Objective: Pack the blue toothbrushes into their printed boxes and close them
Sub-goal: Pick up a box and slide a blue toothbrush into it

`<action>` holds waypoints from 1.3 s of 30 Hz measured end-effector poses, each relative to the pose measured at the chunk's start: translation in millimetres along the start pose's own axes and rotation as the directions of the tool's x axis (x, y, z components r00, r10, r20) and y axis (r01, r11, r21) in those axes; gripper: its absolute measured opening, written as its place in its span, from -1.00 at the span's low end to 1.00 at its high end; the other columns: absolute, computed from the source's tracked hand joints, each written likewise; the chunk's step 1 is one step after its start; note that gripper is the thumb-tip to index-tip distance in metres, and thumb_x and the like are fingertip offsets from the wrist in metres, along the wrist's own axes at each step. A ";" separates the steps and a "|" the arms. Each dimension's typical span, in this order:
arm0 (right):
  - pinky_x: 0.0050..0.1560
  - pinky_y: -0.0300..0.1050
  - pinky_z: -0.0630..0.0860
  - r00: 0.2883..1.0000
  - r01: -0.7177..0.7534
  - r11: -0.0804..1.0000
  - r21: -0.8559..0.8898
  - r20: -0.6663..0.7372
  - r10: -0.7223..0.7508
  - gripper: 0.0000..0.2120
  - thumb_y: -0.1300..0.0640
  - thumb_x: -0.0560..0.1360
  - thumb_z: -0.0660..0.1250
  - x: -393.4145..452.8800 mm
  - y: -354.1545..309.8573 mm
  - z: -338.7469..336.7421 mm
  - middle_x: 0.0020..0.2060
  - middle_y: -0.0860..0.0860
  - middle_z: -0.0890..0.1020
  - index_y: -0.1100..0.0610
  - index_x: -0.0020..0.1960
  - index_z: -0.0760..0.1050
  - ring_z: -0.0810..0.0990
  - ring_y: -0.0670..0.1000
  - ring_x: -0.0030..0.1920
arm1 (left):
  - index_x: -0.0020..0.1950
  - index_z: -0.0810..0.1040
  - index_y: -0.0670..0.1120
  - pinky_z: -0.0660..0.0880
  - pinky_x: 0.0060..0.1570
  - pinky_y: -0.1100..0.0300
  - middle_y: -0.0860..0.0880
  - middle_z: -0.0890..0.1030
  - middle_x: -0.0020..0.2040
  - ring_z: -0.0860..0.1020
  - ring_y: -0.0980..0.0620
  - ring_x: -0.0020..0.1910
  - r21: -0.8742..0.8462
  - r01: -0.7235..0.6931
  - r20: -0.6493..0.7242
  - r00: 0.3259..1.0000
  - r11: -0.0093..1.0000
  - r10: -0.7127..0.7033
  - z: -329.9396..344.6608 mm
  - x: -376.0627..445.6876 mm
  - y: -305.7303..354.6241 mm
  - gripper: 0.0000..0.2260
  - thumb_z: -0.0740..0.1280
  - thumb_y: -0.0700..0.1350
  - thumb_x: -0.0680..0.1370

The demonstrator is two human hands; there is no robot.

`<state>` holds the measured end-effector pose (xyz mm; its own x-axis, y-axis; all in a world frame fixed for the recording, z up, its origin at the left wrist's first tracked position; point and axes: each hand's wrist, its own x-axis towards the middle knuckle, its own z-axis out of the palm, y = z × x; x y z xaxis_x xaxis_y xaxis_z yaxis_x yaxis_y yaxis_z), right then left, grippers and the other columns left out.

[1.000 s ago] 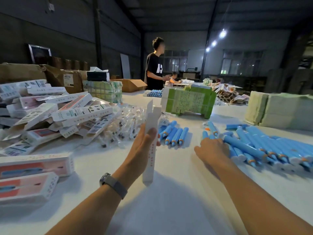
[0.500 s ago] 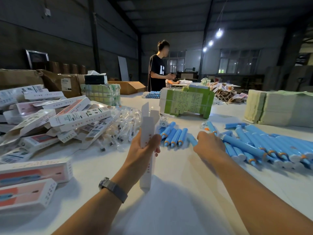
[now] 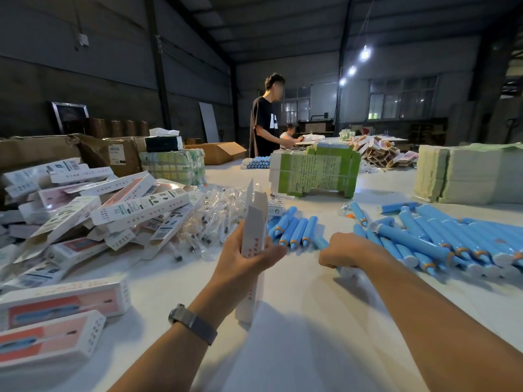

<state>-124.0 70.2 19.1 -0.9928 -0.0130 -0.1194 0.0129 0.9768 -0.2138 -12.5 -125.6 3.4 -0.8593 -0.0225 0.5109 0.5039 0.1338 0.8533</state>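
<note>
A: How much is done?
B: 2 shut boxes [image 3: 56, 306] lie at the left. The left hand [image 3: 249, 258] grips 1 box [image 3: 253, 236] upright, top flaps open.
A: And the right?
B: The right hand [image 3: 342, 251] curls round a blue toothbrush [image 3: 346, 271] (mostly hidden). Lots of toothbrushes [image 3: 438, 236] still wait.

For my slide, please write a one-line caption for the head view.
Left hand holds an open printed box upright; right hand grips a blue toothbrush on the white table.

Blue toothbrushes [image 3: 441, 239] (orange rings); white box [image 3: 252, 236], red print.
</note>
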 end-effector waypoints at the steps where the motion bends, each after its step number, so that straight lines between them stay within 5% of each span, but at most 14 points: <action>1: -0.49 -0.29 0.31 1.000 -0.008 0.996 0.085 0.010 0.007 -0.93 0.17 0.33 0.27 -3.0 -2.2 -2.8 -0.39 0.05 0.48 0.15 -0.23 0.39 0.43 -0.02 -0.44 | -0.03 0.49 -0.14 0.45 -0.31 0.44 0.04 0.50 -0.32 0.48 0.24 -0.35 -0.001 0.000 -0.008 1.000 1.000 0.000 -1.0 0.0 0.4 -0.48 0.42 0.19 0.20; 4: -0.57 -0.38 0.17 0.999 0.041 0.871 0.489 -0.018 -0.036 -0.92 0.20 0.36 0.26 -13.8 -10.5 -16.0 -0.56 0.04 0.39 0.17 -0.26 0.37 0.27 -0.04 -0.62 | -0.04 0.50 -0.13 0.47 -0.29 0.41 0.00 0.52 -0.32 0.49 0.19 -0.36 -0.004 0.017 -0.036 0.999 1.000 -0.017 -4.4 0.0 0.4 -0.49 0.40 0.20 0.19; 7: -0.54 -0.27 0.19 0.965 0.246 0.499 0.831 -0.159 -0.211 -0.94 0.20 0.41 0.24 -35.5 -26.9 -40.9 -0.41 0.07 0.40 0.17 -0.22 0.37 0.30 -0.04 -0.54 | -0.03 0.51 -0.07 0.51 -0.27 0.35 0.02 0.55 -0.35 0.52 0.15 -0.36 -0.011 0.040 -0.022 0.999 0.999 -0.040 -5.1 0.4 -0.5 -0.52 0.40 0.21 0.21; 11: -0.50 -0.27 0.34 0.872 0.375 0.070 0.925 -0.326 -0.366 -0.83 0.10 0.52 0.25 -74.7 -57.1 -68.7 -0.31 0.05 0.50 0.20 0.01 0.40 0.44 -0.11 -0.50 | 0.05 0.50 -0.03 0.53 -0.18 0.22 0.01 0.56 -0.33 0.54 0.13 -0.32 0.008 0.071 -0.002 0.997 0.997 -0.071 -6.5 0.6 -1.8 -0.50 0.39 0.23 0.23; 14: -0.53 -0.26 0.35 0.830 0.413 -0.052 0.909 -0.399 -0.390 -0.87 0.14 0.54 0.26 -96.0 -70.7 -76.1 -0.28 0.07 0.53 0.20 0.00 0.44 0.47 -0.07 -0.50 | 0.05 0.49 0.01 0.54 -0.23 0.27 0.04 0.56 -0.34 0.54 0.15 -0.32 0.035 0.062 0.010 0.998 0.997 -0.062 -5.4 -0.2 -0.6 -0.50 0.37 0.24 0.22; 17: -0.49 -0.26 0.37 0.770 0.533 0.039 0.845 -0.465 -0.436 -0.93 0.19 0.51 0.29 -104.0 -77.9 -71.4 -0.26 0.06 0.56 0.19 -0.04 0.49 0.50 -0.04 -0.42 | 0.02 0.50 0.03 0.55 -0.27 0.34 0.08 0.55 -0.35 0.53 0.19 -0.34 0.050 0.030 0.017 0.999 0.998 -0.031 -2.7 -0.5 0.9 -0.53 0.36 0.23 0.21; 21: -0.25 -0.24 0.45 0.671 0.742 0.391 0.545 -0.589 -0.452 -0.79 0.14 0.48 0.41 -100.0 -82.0 -61.0 -0.17 -0.04 0.54 0.10 0.10 0.50 0.51 -0.10 -0.23 | 0.03 0.51 -0.02 0.50 -0.31 0.41 0.05 0.54 -0.33 0.53 0.20 -0.36 0.019 0.027 -0.004 1.000 0.999 -0.027 -1.2 0.5 1.2 -0.52 0.38 0.21 0.22; 25: -0.22 -0.24 0.57 0.545 0.837 0.300 0.458 -0.650 -0.530 -0.13 0.28 0.39 0.49 -98.5 -81.7 -57.6 0.04 -0.08 0.44 -0.11 0.50 0.08 0.54 -0.07 -0.14 | 0.06 0.49 0.03 0.50 -0.32 0.42 0.00 0.56 -0.31 0.56 0.19 -0.36 0.001 0.038 -0.022 0.999 0.999 -0.038 -2.6 2.8 -1.1 -0.56 0.40 0.16 0.25; 27: -0.18 -0.23 0.57 0.487 0.873 0.276 0.402 -0.677 -0.553 -0.03 0.32 0.37 0.49 -97.5 -80.5 -57.6 0.17 -0.07 0.40 -0.13 0.53 -0.01 0.54 -0.05 -0.06 | 0.06 0.49 0.02 0.49 -0.33 0.42 -0.02 0.56 -0.29 0.55 0.19 -0.36 0.006 0.035 -0.020 0.999 0.999 -0.034 -3.0 2.5 -1.3 -0.58 0.41 0.15 0.27; 34: -0.23 -0.22 0.59 0.404 0.915 0.260 0.309 -0.691 -0.599 0.03 0.29 0.36 0.52 -98.9 -73.2 -66.2 0.16 0.04 0.50 -0.22 0.52 -0.05 0.61 -0.06 -0.19 | 0.00 0.52 -0.06 0.46 -0.36 0.43 0.02 0.55 -0.32 0.52 0.23 -0.38 0.006 -0.009 0.037 0.999 1.000 0.009 -3.2 1.6 2.1 -0.57 0.38 0.16 0.25; 36: -0.25 -0.21 0.60 0.407 0.913 0.249 0.323 -0.670 -0.621 -0.08 0.30 0.36 0.52 -97.0 -69.2 -68.6 -0.05 0.08 0.60 -0.19 0.47 0.07 0.63 -0.04 -0.25 | 0.01 0.53 -0.03 0.49 -0.32 0.41 0.05 0.58 -0.32 0.55 0.21 -0.36 0.005 -0.004 0.045 0.999 1.000 0.004 -4.1 1.6 1.8 -0.63 0.40 0.11 0.29; 39: -0.16 -0.09 0.64 0.467 0.882 0.375 0.287 -0.646 -0.604 -0.37 0.18 0.39 0.53 -95.7 -67.4 -64.5 -0.17 0.00 0.64 -0.14 0.29 0.27 0.66 -0.05 -0.23 | 0.03 0.55 0.05 0.58 -0.25 0.29 0.01 0.66 -0.22 0.66 0.08 -0.27 -0.009 -0.025 0.002 1.000 1.000 0.025 -11.3 2.6 1.4 -0.77 0.38 0.03 0.40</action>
<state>-37.5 19.5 107.5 -0.5483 -0.4584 0.6995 -0.8362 0.2934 -0.4633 -13.0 -136.7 7.2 -0.8465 -0.0168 0.5321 0.5261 0.1254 0.8411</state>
